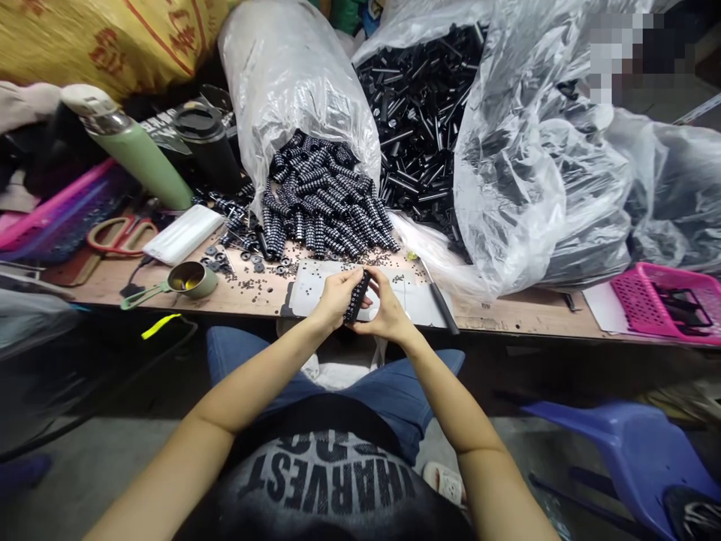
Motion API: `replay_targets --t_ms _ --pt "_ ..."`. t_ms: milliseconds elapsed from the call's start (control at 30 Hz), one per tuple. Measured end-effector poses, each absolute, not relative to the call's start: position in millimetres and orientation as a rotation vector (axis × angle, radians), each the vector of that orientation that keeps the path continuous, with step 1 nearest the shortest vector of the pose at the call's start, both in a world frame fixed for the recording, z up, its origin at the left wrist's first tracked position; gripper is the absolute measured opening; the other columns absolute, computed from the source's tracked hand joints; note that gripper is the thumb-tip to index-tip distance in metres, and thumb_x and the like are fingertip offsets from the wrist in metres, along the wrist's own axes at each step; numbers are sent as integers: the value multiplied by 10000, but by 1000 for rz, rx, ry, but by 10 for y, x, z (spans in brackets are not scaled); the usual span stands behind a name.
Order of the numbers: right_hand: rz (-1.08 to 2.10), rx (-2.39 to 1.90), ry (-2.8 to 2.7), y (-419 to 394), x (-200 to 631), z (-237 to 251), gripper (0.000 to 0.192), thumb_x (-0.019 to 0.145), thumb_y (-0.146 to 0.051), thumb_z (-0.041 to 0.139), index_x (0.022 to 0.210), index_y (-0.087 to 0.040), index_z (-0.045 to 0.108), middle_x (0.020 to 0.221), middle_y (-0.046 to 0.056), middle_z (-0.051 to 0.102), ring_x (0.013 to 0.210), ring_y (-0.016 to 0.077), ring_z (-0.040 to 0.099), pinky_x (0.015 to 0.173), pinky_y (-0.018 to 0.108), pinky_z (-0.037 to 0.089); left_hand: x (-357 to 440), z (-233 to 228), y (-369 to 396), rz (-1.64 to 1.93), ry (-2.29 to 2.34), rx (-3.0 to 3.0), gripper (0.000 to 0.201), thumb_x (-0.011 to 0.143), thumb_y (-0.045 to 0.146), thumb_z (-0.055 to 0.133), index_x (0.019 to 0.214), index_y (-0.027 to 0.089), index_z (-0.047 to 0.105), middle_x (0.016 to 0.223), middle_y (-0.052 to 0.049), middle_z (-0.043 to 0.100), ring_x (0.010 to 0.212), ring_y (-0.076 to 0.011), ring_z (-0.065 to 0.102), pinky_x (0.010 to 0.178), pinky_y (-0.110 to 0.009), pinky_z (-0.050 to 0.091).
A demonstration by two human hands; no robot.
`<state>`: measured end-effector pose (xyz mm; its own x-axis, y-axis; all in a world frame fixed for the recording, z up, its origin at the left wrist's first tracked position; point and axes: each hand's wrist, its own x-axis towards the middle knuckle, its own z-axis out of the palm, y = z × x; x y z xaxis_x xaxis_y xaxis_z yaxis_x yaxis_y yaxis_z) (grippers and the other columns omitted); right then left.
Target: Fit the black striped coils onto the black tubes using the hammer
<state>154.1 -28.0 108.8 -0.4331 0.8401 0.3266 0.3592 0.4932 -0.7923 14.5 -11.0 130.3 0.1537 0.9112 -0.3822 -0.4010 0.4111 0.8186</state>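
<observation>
A black ringed cylinder with white markings is held upright at a slant over the table's front edge. My left hand wraps its fingers round the cylinder's left side. On the other side, my right hand curves like a C, fingertips at the top end and thumb near the bottom end. Beneath both hands lies a white board. Beyond it, a pile of similar ringed cylinders spills from a clear plastic bag. The markings are too small to read.
Tiny parts are scattered left of the board. A black-handled tool lies at its right. Further left are a metal cup, white box, scissors and green bottle. A pink basket stands right.
</observation>
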Motion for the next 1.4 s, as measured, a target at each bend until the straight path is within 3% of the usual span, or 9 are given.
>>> replay_targets --t_ms 367,533,600,733,867,1000,1100,1300,1400 --pt "856 -1175 -2001 -297 1489 1035 1070 569 -238 769 1443 -186 155 1443 162 299 1367 285 324 1130 438 341 216 1159 -45 956 1094 653 302 874 381 572 974 107 652 661 -26 606 459 -103 572 468 -236 514" --pt "647 -1350 -1948 -274 1397 771 1040 589 -266 758 1439 -144 172 1408 191 342 1354 313 323 1134 490 312 210 861 -43 991 1204 1321 381 921 324 471 1228 135 594 965 -112 627 858 -197 634 812 -381 532" --pt "578 -1415 -1957 -266 1413 661 962 650 -262 708 1440 -109 179 1408 213 346 1357 326 313 1137 504 288 194 703 -59 967 1243 1792 444 887 261 520 1316 146 534 1075 -136 585 1013 -232 577 918 -416 476" --pt "487 -1595 -2028 -246 1803 575 765 757 -321 642 1402 -105 291 1423 221 352 1360 340 307 1099 528 313 110 491 -56 687 1204 2400 453 896 126 444 1346 126 490 1084 -164 587 1019 -240 563 880 -397 469" --pt "32 -2206 -1656 -221 2475 676 371 902 -369 462 1123 -79 530 1183 278 536 1195 395 447 959 617 346 -18 490 -19 557 1173 2667 406 930 119 368 1301 151 530 1095 -162 628 1005 -242 575 876 -420 420" --pt "202 -2306 -1663 -416 2654 843 352 952 -419 347 938 -136 556 867 171 627 846 291 599 755 411 448 -91 520 -5 544 1183 2755 436 930 112 333 1322 178 511 1123 -155 642 1030 -261 563 912 -489 354" --pt "428 -2097 -1723 -742 2425 925 398 977 -465 246 915 -196 533 698 55 604 647 212 591 626 299 413 -114 509 -6 562 1179 2762 457 920 99 338 1338 195 495 1153 -149 638 1065 -271 551 939 -517 326" --pt "525 -2135 -1899 -1117 2106 1059 408 975 -463 216 836 -211 505 561 18 551 488 202 546 505 268 321 18 502 -102 520 1238 2745 450 929 108 317 1348 140 477 1250 -166 597 1201 -278 507 1031 -512 287" --pt "492 -2013 -1822 -1121 1986 1216 402 985 -460 196 902 -213 502 604 26 579 530 204 578 533 270 362 187 474 -228 501 1274 2756 522 948 300 361 1389 23 392 1412 -232 441 1364 -315 335 1114 -499 205"
